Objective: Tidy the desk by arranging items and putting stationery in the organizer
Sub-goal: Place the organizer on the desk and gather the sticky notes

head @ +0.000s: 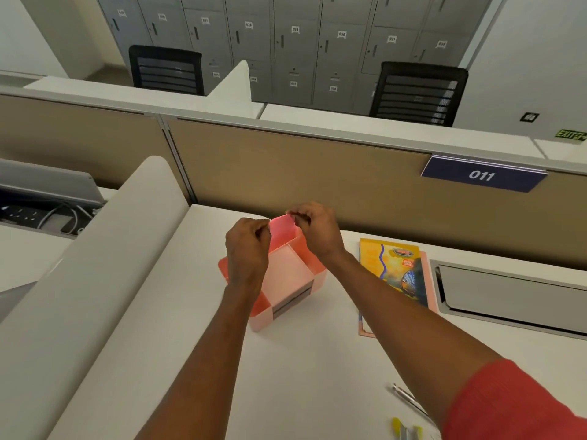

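**Two hands hold a pink sheet over a desk organizer**

The left hand (246, 249) and right hand (314, 230) each pinch an upper corner of a small pink sheet (282, 230) between thumb and curled fingertips. The sheet hangs upright at the back compartment of the pink organizer (260, 317), which stands on the white desk (301, 376). The step likely goes best if the sheet stays vertical, square to the walls, and both hands lower it evenly. A yellow book (394, 271) lies to the right, with pens (408, 396) and highlighters (401, 428) nearer the person.
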Motion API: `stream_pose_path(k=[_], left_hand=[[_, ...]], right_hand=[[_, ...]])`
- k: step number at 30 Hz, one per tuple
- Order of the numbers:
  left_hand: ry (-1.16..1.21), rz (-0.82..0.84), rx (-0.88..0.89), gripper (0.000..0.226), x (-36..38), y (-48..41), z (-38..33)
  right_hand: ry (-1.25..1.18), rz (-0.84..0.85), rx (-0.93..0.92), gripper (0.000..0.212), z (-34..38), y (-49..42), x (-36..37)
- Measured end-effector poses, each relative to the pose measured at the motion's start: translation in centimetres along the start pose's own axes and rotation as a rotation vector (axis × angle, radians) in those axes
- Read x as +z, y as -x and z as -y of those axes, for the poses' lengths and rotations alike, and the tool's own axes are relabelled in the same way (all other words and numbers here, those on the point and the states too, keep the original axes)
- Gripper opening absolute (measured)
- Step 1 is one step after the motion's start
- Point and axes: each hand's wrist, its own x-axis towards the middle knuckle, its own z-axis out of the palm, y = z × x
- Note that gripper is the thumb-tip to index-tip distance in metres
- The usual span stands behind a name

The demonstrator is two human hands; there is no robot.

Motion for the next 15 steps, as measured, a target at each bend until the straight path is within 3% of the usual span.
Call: stream_pose_path(k=[9,15], left_hand=[[-0.252,0.049,-0.066,0.018,1.8,-0.5,2.1],[-0.181,0.119,-0.209,0.028,2.1,-0.6,2.5]], right_hand=[[0.150,0.117,0.057,0.018,-1.9,-0.6,2.3],[-0.029,0.075,0.233,0.030,-1.6,-0.2,2.0]])
